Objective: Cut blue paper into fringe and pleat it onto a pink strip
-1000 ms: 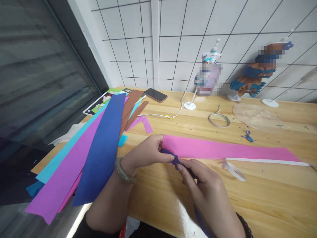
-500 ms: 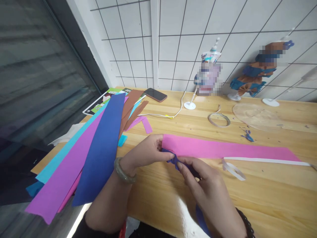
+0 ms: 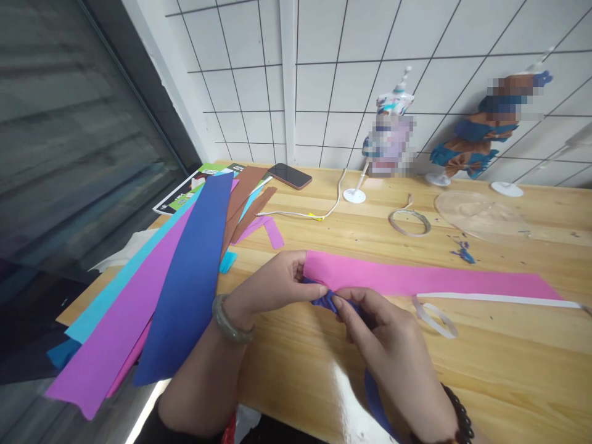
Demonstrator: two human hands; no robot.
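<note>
Just off centre in my camera feed, towards 5 o'clock, I have the narrow, gathered dark-blue cloth-like strip pinched between thumb and fingers in both grips, left hand just beside right hand, over the pale wooden surface. From that strip, a long flat pink band lies at 3 o'clock and a wide flat dark-blue band at 9.

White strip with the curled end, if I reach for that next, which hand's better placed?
Probably your right hand: the white strip starts just beyond its knuckles, while your left hand is farther off. Both pinch the gathered blue material, so the right would have to let go first.
</note>
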